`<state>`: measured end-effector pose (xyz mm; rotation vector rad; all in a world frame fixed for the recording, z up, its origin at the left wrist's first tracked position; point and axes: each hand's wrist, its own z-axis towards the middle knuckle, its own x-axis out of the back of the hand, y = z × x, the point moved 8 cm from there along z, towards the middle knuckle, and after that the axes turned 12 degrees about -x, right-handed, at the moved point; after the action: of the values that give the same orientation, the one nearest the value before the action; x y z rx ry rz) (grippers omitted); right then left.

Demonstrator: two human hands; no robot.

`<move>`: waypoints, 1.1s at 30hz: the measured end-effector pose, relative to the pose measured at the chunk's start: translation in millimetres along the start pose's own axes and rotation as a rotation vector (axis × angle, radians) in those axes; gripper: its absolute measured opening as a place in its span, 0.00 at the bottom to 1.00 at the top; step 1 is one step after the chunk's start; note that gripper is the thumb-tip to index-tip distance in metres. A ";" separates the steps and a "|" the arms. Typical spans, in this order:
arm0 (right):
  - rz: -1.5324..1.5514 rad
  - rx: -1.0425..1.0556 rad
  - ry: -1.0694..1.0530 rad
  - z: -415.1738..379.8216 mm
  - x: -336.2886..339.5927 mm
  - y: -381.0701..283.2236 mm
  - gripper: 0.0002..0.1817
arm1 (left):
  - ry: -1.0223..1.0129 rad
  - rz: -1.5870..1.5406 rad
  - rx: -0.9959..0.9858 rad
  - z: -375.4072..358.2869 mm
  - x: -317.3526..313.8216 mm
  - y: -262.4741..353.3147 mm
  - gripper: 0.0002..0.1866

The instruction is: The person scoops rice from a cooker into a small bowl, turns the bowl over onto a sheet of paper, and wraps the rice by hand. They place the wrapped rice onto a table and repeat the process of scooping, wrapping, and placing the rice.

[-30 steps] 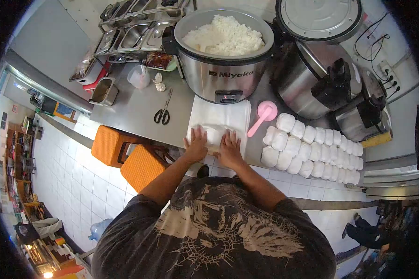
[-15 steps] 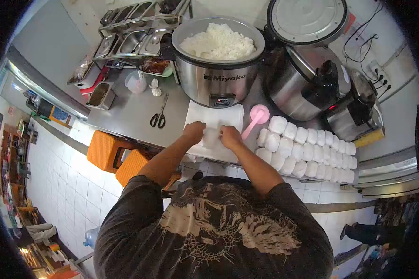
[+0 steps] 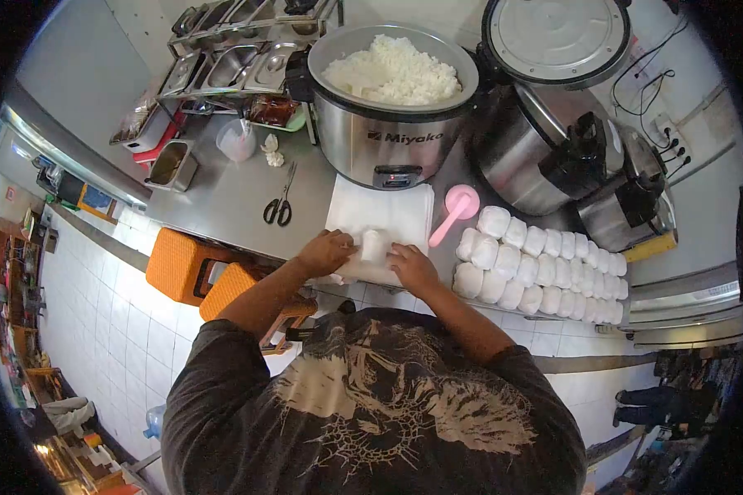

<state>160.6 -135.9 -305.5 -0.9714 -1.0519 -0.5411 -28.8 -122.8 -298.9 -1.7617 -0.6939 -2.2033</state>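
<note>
Steel worktop (image 3: pixel 231 186) at your front, small white bundle (image 3: pixel 373 245) between your two hands

From your head view, that bundle sits near the front edge of the white sheets (image 3: pixel 380 205); your left hand (image 3: pixel 327 252) is at its left side and your right hand (image 3: pixel 414 268) at its right, fingers bent, though you cannot tell whether they grip the wrapping or only rest on it. Beyond the sheets stands the open rice cooker (image 3: pixel 388 140) with rice (image 3: pixel 400 74) inside; the scissors (image 3: pixel 278 208) lie to your left, the pink scoop (image 3: pixel 456 213) and rows of wrapped packets (image 3: pixel 545 268) to your right
</note>
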 end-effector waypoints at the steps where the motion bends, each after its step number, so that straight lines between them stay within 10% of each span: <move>1: 0.026 -0.031 -0.007 1.1 -1.3 3.8 0.15 | -0.008 0.018 -0.001 3.1 -3.3 -3.0 0.19; 12: 0.332 -0.630 -0.309 57.5 -64.2 72.7 0.12 | -0.005 -0.567 0.221 36.6 -27.6 -64.8 0.15; 19: -0.025 -0.420 -0.161 60.4 -17.5 26.8 0.12 | 0.001 -0.202 0.362 56.2 -23.2 -42.3 0.16; 23: 0.812 -0.536 -0.242 17.4 -3.5 15.0 0.18 | 0.217 -0.698 0.253 54.9 -15.3 -31.1 0.13; 26: 0.937 -0.518 -0.086 -9.4 51.9 -8.4 0.17 | 0.006 -1.103 0.155 71.2 -3.3 -2.8 0.13; 29: 0.252 -0.256 0.411 -31.0 134.5 -27.0 0.18 | -0.026 -1.260 0.188 96.1 -2.2 27.5 0.12; 33: 0.483 -0.502 0.360 -78.5 138.3 24.5 0.16 | 0.044 -1.383 0.415 142.3 -10.5 63.9 0.13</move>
<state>275.5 -182.8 -203.1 -1.4525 -0.3343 -0.5569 124.6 -107.9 -272.1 -1.0107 -2.6785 -2.3226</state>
